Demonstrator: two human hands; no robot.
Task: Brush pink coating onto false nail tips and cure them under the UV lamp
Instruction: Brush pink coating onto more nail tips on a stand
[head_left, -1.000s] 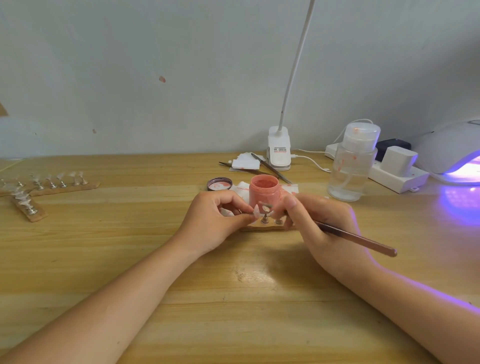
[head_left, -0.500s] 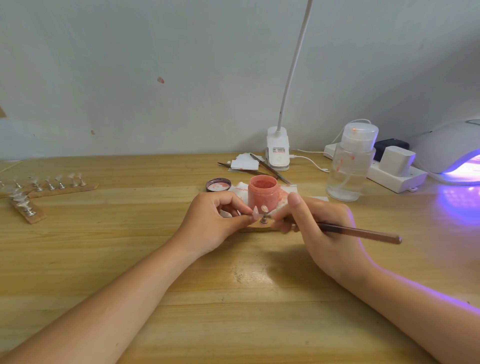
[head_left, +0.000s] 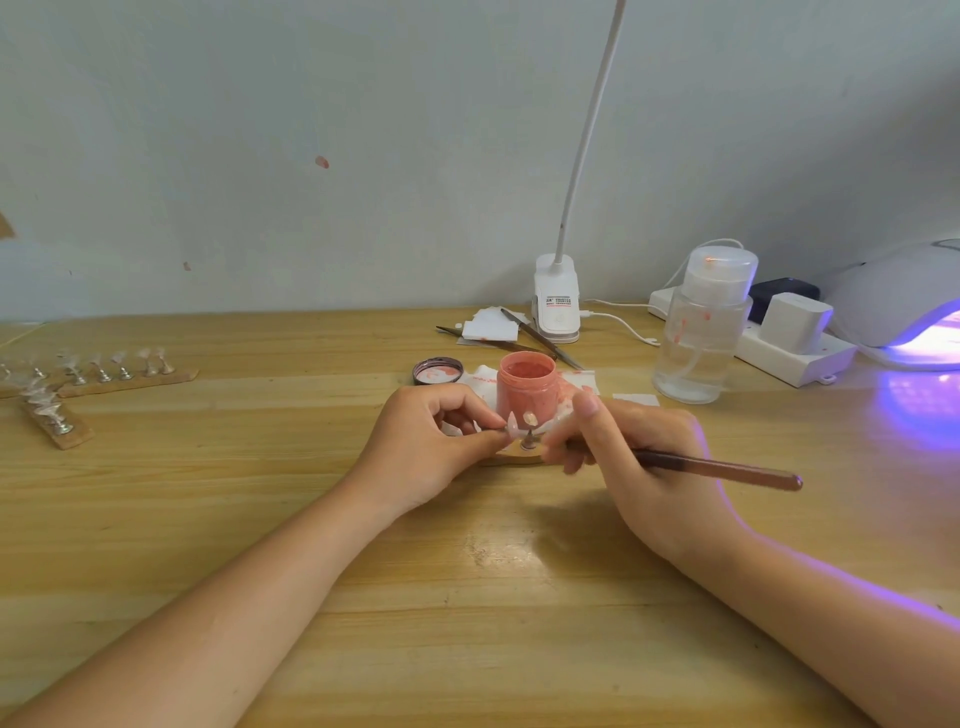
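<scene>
My left hand (head_left: 431, 441) pinches a small metal stand carrying a nail tip (head_left: 513, 423), held just in front of the open pink jar (head_left: 525, 387). Beside it another nail tip (head_left: 529, 420) stands upright on a wooden strip (head_left: 514, 456) lying on the table. My right hand (head_left: 639, 462) grips a brown brush (head_left: 727, 470) whose handle points right; its bristle end is hidden behind my fingers. The UV lamp (head_left: 904, 306) glows purple at the far right.
The jar's lid (head_left: 438, 370) lies left of the jar. Two strips with several clear tips (head_left: 104, 371) sit at far left. Behind are a clip lamp (head_left: 557, 301), tools on white pads (head_left: 498, 332), a clear pump bottle (head_left: 698, 332) and a power strip (head_left: 789, 343).
My right hand shifted slightly left and the brush handle levelled out, then dipped a little. The left hand keeps its pinch on the small stand by the jar.
</scene>
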